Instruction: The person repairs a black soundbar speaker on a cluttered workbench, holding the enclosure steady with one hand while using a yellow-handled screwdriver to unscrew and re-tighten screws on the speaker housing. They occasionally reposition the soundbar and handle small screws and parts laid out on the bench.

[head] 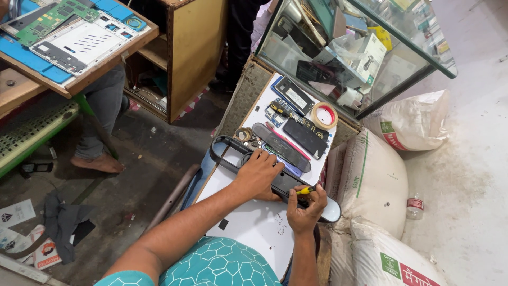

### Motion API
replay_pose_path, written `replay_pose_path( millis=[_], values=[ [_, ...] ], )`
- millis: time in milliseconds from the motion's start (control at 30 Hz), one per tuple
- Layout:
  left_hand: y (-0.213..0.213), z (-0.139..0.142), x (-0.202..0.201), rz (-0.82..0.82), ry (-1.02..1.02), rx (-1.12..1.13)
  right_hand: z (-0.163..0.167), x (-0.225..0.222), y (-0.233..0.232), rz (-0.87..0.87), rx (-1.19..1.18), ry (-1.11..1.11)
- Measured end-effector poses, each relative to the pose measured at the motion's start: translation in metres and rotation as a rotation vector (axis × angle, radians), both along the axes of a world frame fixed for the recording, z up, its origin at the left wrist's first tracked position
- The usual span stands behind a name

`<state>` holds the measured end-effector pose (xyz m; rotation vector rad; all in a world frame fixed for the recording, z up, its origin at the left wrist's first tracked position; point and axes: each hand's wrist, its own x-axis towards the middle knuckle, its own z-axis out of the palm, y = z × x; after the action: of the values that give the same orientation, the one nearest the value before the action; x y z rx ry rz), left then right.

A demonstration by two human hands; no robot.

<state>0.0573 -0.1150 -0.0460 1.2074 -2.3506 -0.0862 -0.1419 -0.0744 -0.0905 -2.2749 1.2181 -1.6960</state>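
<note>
We note left hand (259, 173) flat, fingers spread, pressing long black casing (280, 182) onto white counter (254, 225). Casing long axis runs upper-left to lower-right, directly beneath both hands. Right hand (306, 207) fingers closed around yellow-handled screwdriver (305, 190), tip at casing. Count: one casing, one screwdriver, one tape roll (324, 115).

A dark, dusty concrete floor (153, 159) fills the left, scattered with paper scraps (18, 228) and a grey rag (61, 220). A wooden cabinet (196, 53) stands open-sided at the top, beside a wooden workbench (79, 85) with a green frame. A glass display case (344, 47) sits top right. 3 white sacks (413, 122) lie on a pale floor (471, 169). Light is flat and even.
</note>
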Motion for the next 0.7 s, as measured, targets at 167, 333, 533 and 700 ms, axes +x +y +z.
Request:
replay_pose_path(
  millis=[167, 333, 533, 700],
  values=[
    [-0.0010, -0.0011, -0.0005, 0.001, -0.004, 0.013, -0.0029, -0.0055, -0.0004, -0.016, -0.013, -0.001],
    [0.0001, 0.0011, 0.0014, 0.000, 0.005, -0.002, -0.0015, -0.0064, -0.0006, 0.000, -0.019, 0.006],
    [-0.0015, 0.0036, 0.0041, 0.027, 0.015, -0.016, -0.0001, -0.0035, -0.0046, 0.000, -0.038, 0.011],
    [0.0005, 0.0019, 0.0022, 0.005, 0.031, -0.026, -0.0023, -0.0059, 0.0005, -0.040, -0.033, 0.026]
  ],
)
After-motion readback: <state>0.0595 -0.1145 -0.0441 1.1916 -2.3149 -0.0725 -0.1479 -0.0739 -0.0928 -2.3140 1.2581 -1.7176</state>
